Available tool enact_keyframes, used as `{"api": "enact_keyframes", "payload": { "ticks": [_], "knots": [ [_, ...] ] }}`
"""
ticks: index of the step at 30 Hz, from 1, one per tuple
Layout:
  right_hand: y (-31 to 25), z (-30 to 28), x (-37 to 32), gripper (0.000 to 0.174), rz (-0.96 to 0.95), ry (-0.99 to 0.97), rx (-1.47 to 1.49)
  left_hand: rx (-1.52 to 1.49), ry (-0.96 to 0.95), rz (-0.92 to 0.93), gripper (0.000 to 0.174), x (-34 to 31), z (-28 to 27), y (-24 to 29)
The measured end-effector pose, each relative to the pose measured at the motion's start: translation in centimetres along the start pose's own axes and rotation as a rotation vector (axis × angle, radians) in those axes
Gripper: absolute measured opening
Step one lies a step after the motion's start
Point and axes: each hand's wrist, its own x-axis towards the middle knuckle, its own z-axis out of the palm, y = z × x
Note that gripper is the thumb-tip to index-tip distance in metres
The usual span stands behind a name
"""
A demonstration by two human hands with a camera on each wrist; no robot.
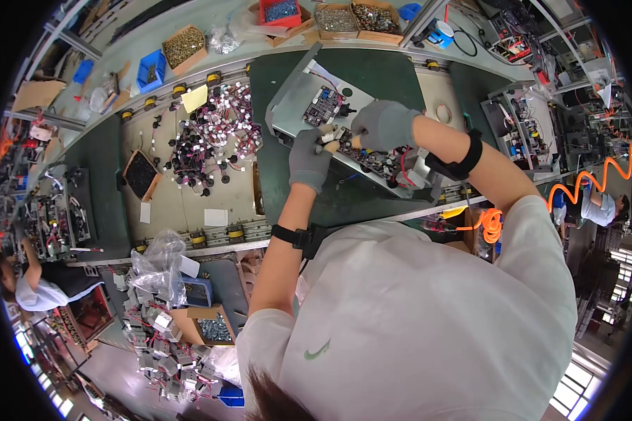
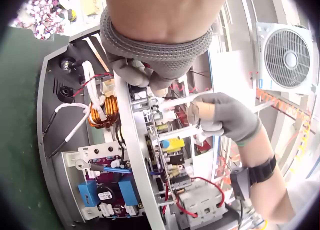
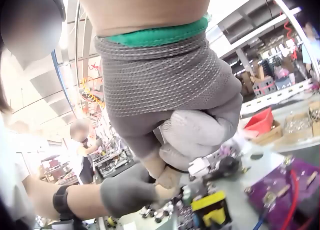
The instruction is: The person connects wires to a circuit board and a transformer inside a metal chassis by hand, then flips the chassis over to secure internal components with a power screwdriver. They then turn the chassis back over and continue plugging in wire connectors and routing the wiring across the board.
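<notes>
A grey metal chassis lies tilted on the green work surface, with circuit boards and wiring inside. Over its middle, both gloved hands meet closely. Between the bare fingertips of my left hand a small white connector shows. My right hand has its fingers curled beside it; a thin black wire shows at its fingertips, largely hidden by the glove. In the left wrist view, a copper coil and a purple board with blue blocks sit across a metal divider from the hands.
Left of the chassis lies a heap of wired connectors, with a yellow note on it. Boxes of small hardware and a red bin line the back. More chassis stand at right; an orange coiled hose hangs nearby.
</notes>
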Motion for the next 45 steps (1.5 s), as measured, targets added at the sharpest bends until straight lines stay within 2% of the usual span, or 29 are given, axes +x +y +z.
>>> {"api": "enact_keyframes", "payload": {
  "ticks": [1, 2, 4, 5, 7, 8, 9, 11, 12, 13, 14, 16, 17, 19, 21, 22, 23, 25, 26, 27, 30, 35, 37, 38, 39, 40, 42, 44, 45],
  "knots": [
    [0.6, -0.5, 0.0, 0.030, 0.005, 0.070, -0.085, -0.155, -0.009, -0.046, 0.035, 0.1, -0.1, -1.1],
    [1.1, -0.7, 0.3, 0.030, 0.006, 0.077, -0.079, -0.177, -0.042, -0.006, 0.034, 0.2, -0.5, -1.4],
    [2.0, -1.0, 0.6, 0.020, 0.041, 0.298, -0.370, -0.168, -0.023, -0.012, 0.032, 0.3, -0.2, -1.8],
    [2.5, -0.6, 0.9, 0.020, 0.047, 0.303, -0.365, -0.167, 0.002, -0.023, 0.031, 0.3, -0.2, -1.5],
    [3.4, 0.5, 1.5, 0.018, -0.095, 0.575, -0.398, -0.092, 0.015, 0.025, 0.029, 0.3, -0.1, -1.0],
    [3.3, 0.3, 1.3, 0.018, -0.093, 0.578, -0.396, -0.019, 0.036, 0.065, 0.026, 0.4, -0.2, -0.7],
    [3.0, 0.1, 1.0, 0.016, -0.091, 0.573, -0.422, -0.016, 0.034, 0.065, 0.026, 0.5, -0.1, -0.7],
    [2.9, 0.2, 1.3, 0.016, -0.085, 0.568, -0.441, 0.179, 0.220, 0.224, 0.020, 0.5, 0.1, -0.8],
    [3.3, 0.5, 2.0, 0.016, 0.069, 0.379, -0.450, 0.181, 0.215, 0.225, 0.020, 0.4, 0.2, -1.0],
    [3.7, 0.5, 2.4, 0.016, 0.219, 0.189, -0.455, -0.270, 0.210, -0.092, 0.019, 0.3, 0.4, -1.3],
    [4.1, 0.3, 2.4, 0.016, 0.221, 0.188, -0.451, -0.717, 0.196, -0.416, 0.018, 0.1, 0.5, -1.2],
    [4.6, 0.0, 2.0, 0.018, 0.266, -0.005, -0.330, -0.804, 0.232, -0.380, 0.018, -0.4, 0.9, -1.2],
    [4.7, -0.5, 2.2, 0.018, 0.263, 0.000, -0.334, -0.901, 0.279, -0.328, 0.019, -0.1, 1.0, -0.7],
    [4.6, -0.6, 2.2, 0.020, 0.268, 0.023, -0.351, -0.915, 0.228, -0.334, 0.019, -0.5, 0.7, 0.1],
    [5.1, -1.0, 2.5, 0.021, 0.208, -0.053, -0.293, -0.610, 0.013, -0.226, 0.019, -0.5, 0.5, -1.3],
    [5.6, -1.5, 2.8, 0.023, 0.150, -0.129, -0.244, -0.523, 0.038, -0.209, 0.025, -0.1, 1.1, -1.8],
    [6.3, -1.3, 3.4, 0.023, 0.151, -0.124, -0.244, -0.521, 0.037, -0.204, 0.025, 0.2, 1.1, -1.7],
    [8.0, -0.7, 5.0, 0.028, 0.021, 0.149, -0.007, -0.342, 0.014, -0.158, 0.029, 0.8, 1.0, -1.2],
    [8.1, -1.4, 6.0, 0.033, 0.124, 0.138, 0.048, -0.308, 0.003, -0.195, 0.030, 0.8, 0.7, -0.1],
    [8.3, -1.6, 7.1, 0.033, 0.124, 0.142, 0.048, -0.306, 0.004, -0.191, 0.030, 0.9, 0.8, -0.1],
    [8.1, -1.2, 8.5, 0.035, -0.038, 0.201, -0.017, -0.297, 0.017, -0.238, 0.030, 1.2, 1.0, -0.3],
    [9.6, 1.2, 12.0, 0.030, -0.139, 0.277, 0.042, -0.229, 0.003, -0.258, 0.029, 0.7, 0.8, -0.4],
    [10.4, 1.7, 12.7, 0.028, -0.184, 0.408, 0.128, -0.227, 0.013, -0.244, 0.029, 0.6, 0.8, -0.9],
    [10.2, 1.2, 12.6, 0.028, -0.193, 0.401, 0.126, -0.198, -0.013, -0.213, 0.029, 0.6, 0.6, -0.6],
    [9.9, 0.1, 12.0, 0.026, -0.244, 0.366, 0.261, -0.170, -0.039, -0.182, 0.030, 0.7, 0.4, 0.0],
    [9.7, -0.4, 11.8, 0.025, -0.291, 0.329, 0.396, -0.172, -0.034, -0.188, 0.030, 0.8, 0.2, 0.6],
    [9.2, 0.5, 12.6, 0.023, -0.326, 0.326, 0.438, 0.250, 0.097, 0.127, 0.027, 1.1, -0.2, 2.7],
    [8.4, 1.2, 13.3, 0.022, -0.356, 0.330, 0.482, 0.281, 0.162, 0.116, 0.025, 2.2, -0.4, 3.6],
    [7.8, 1.5, 13.5, 0.022, -0.338, 0.419, 0.394, 0.315, 0.233, 0.110, 0.023, 2.9, -0.5, 3.6]
  ]
}}
